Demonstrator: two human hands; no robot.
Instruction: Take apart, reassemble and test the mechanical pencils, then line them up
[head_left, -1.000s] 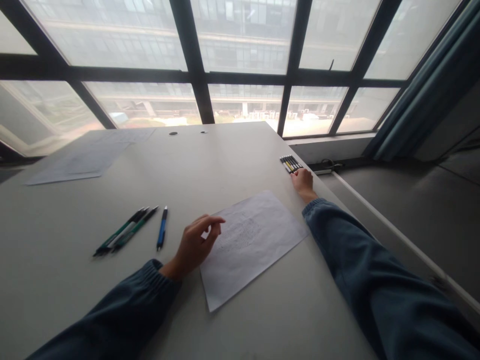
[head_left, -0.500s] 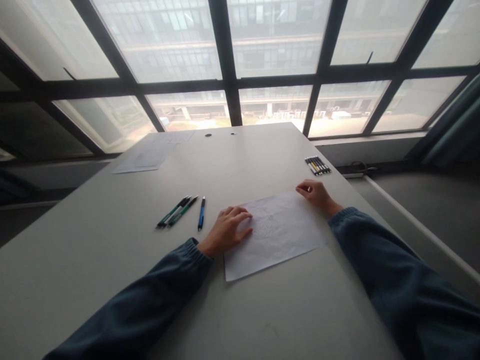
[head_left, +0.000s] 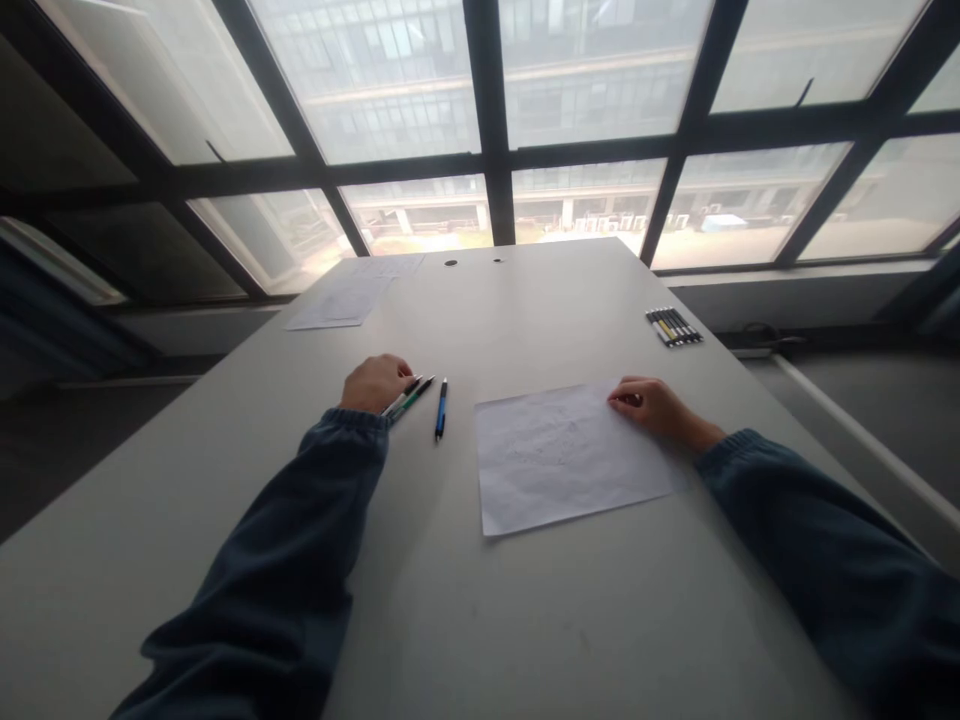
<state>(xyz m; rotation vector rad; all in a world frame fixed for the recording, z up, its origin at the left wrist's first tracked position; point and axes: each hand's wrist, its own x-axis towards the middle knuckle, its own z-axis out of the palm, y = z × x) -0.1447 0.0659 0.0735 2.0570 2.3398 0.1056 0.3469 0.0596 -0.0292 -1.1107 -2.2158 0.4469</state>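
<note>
A white sheet of paper (head_left: pixel 562 455) with faint marks lies on the grey table (head_left: pixel 525 620) in front of me. My right hand (head_left: pixel 651 405) rests at the sheet's upper right corner with its fingers curled in; what they hold, if anything, is hidden. My left hand (head_left: pixel 373 382) sits to the left of the sheet, closed over two green and black pens (head_left: pixel 411 391) whose tips stick out from under the fingers. A blue pen (head_left: pixel 441 408) lies loose just right of them, apart from the hand.
A row of several dark and yellow pens (head_left: pixel 674 326) lies near the table's right edge. Loose sheets (head_left: pixel 341 300) sit at the far left corner, near two small round holes (head_left: pixel 451 263). Large windows stand behind the table; the floor drops off on the right.
My left hand left the sheet's left edge and went left onto the green pens. My right hand drew back from the pen row to the sheet's upper right corner. The camera turned left.
</note>
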